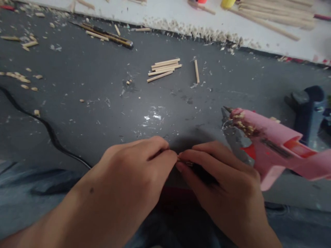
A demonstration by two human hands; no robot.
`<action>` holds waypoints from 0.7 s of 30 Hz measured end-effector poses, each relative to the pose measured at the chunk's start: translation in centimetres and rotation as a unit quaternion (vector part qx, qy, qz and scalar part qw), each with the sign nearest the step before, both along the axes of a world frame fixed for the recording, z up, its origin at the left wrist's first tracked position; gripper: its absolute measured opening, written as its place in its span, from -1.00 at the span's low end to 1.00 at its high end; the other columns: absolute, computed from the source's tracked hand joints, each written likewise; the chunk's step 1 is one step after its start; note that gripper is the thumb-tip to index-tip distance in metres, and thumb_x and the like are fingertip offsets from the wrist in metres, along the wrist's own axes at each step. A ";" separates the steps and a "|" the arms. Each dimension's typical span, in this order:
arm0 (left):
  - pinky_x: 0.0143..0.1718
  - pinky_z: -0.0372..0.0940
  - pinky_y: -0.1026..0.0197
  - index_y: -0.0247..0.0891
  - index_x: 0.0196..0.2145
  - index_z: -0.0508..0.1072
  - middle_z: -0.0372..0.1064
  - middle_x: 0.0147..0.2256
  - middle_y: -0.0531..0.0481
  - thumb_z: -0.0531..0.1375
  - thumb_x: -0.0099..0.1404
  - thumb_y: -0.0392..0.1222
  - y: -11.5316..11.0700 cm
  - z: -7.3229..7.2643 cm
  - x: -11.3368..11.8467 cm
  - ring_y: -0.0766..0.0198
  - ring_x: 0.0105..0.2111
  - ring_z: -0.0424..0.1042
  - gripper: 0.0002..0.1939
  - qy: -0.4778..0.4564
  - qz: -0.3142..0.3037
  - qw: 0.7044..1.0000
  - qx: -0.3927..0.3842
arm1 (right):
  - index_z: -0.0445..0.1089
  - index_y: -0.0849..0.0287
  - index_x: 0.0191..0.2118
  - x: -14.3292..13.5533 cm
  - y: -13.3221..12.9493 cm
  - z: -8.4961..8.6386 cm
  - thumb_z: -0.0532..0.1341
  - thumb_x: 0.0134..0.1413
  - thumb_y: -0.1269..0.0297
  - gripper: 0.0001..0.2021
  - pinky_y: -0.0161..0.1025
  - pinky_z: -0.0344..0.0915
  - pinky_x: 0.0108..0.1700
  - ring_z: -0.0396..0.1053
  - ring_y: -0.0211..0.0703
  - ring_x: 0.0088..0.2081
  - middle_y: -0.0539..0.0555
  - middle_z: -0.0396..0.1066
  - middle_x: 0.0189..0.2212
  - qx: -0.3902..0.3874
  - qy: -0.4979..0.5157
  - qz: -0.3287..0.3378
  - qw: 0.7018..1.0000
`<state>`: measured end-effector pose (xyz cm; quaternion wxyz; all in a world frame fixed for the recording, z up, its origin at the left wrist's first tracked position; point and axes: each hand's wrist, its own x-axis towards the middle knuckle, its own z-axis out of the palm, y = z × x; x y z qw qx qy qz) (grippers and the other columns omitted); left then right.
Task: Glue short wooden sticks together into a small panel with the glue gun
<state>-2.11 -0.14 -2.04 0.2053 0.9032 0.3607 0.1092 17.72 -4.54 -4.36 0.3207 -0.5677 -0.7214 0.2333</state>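
Note:
My left hand (137,172) and my right hand (222,179) meet at the fingertips, low in the middle of the head view near the table's front edge. Both are closed in a pinch on a small wooden piece (184,161), of which only a pale bit shows between the fingers. Its full shape is hidden. Just right of my right hand lies a pink glue gun (274,132), its nozzle pointing left and crusted with brownish residue. Beyond my hands, several short wooden sticks (164,68) lie in a loose bunch, and a single stick (197,71) rests apart to their right.
A black-and-gold craft knife (106,35) lies at the back left. Wood scraps (19,76) litter the left side, where a black cable (51,132) runs. On a white board (124,9) at the back are longer sticks (276,13). A dark blue tool (306,110) stands far right.

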 end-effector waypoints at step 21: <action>-0.58 0.20 0.15 -0.21 -0.28 0.51 0.42 -0.38 0.06 0.04 0.46 -0.40 0.1 0.0 0.7 0.26 -0.53 0.42 -0.72 0.004 0.024 0.999 -0.049 | 0.50 0.18 -0.25 0.2 0.1 -0.2 0.29 0.31 0.53 -0.88 -0.32 0.34 -0.15 0.40 -0.30 -0.21 -0.03 0.50 -0.21 0.003 0.021 0.021 1.000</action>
